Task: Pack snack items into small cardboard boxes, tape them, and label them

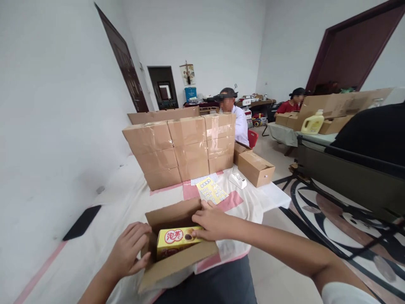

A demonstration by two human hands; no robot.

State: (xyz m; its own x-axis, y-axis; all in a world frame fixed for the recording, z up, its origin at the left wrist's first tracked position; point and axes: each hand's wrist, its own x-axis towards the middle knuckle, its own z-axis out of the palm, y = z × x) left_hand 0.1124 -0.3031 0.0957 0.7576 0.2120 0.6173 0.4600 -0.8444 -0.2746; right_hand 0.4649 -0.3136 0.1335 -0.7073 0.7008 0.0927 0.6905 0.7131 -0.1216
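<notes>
- Small yellow rectangular carton [180, 237] is bearing red characters inside a red outline.
- Open cardboard box [182, 261] is showing plain brown.
- White cloth table cover [126, 188] is carrying pinkish-red blocks.
- Yellow paper sticker sheet [211, 190] is displaying rows of small pale marks.
- Flat rectangular pad [81, 223] is showing solid black.

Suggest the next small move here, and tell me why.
Perhaps settle the yellow box with the right hand: the box lies inside the open carton, that hand is at its right end, and the left hand is at the carton's left end.
</notes>
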